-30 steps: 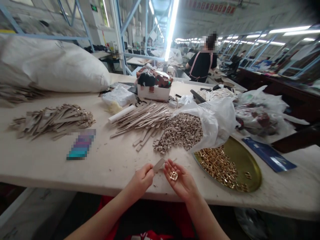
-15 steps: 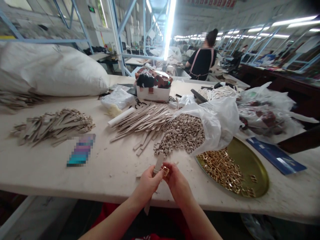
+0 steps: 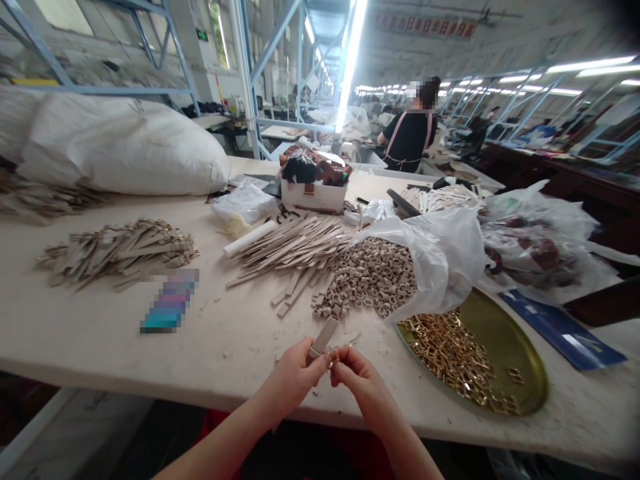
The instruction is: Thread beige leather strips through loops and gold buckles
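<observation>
My left hand (image 3: 296, 369) is closed around a beige strap (image 3: 326, 335), whose free end sticks up past the fingers. My right hand (image 3: 361, 381) pinches a small gold buckle (image 3: 333, 361) against the strap, near the left thumb. Fingers partly cover the buckle, so I cannot tell how it sits on the strap. Just beyond the hands lies a heap of beige strap loops (image 3: 373, 270), spilling from a clear plastic bag (image 3: 440, 250). Right of them, many gold buckles (image 3: 450, 353) lie on an oval olive-gold tray (image 3: 520, 360).
Loose beige straps (image 3: 295, 250) lie behind the loops, beside a white roll (image 3: 250, 238). Straps with buckles (image 3: 125, 250) are piled at left. A white box (image 3: 315, 195), a large white sack (image 3: 125, 143) and a blue packet (image 3: 560, 330) also occupy the table. A person (image 3: 410, 133) stands beyond.
The right hand has turned, its fingers now curled and pinching over the buckle. The strap leans more to the right. The whole view has shifted slightly.
</observation>
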`<state>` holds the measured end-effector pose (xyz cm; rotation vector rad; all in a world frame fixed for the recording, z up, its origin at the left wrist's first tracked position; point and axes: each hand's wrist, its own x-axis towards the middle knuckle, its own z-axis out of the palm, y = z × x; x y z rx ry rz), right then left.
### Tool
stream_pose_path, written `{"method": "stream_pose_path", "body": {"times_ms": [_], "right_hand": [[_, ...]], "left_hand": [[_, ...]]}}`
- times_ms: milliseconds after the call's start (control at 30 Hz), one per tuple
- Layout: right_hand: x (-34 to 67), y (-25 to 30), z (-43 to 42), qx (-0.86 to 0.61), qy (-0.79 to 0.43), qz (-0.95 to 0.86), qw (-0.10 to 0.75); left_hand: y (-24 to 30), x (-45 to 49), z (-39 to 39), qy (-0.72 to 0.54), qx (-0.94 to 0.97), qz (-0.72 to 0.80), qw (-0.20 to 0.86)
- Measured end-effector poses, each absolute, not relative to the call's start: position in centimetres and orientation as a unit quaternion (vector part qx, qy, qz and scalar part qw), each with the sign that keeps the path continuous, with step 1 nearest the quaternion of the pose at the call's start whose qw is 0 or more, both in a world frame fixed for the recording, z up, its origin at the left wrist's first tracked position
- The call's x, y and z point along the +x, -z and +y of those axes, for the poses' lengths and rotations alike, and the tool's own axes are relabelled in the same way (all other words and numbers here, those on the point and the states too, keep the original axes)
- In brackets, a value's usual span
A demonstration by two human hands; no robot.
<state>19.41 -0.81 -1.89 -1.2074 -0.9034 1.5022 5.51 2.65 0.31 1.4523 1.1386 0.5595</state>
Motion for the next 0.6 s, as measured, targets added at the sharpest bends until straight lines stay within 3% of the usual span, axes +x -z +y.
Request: {"method": "stream_pose_path", "body": {"times_ms": [200,367,600], "right_hand": [[19.4,2.7,-1.2,-0.447,-0.661,-0.381,0.467],[19.3,3.6,-1.4,-0.501,-0.615,-0.386,0.472],[19.8,3.1,-1.4,-0.471,-0.605,-0.187,0.614]], "left_hand": [[-1.5,5.4,1.7,-0.214,0.587,0.457,0.633],[-1.9,4.8,1.2,-0.208,0.644,0.436,0.593],[-0.2,4.1,-0.1,-0.195,0.692,0.459,0.522]]}}
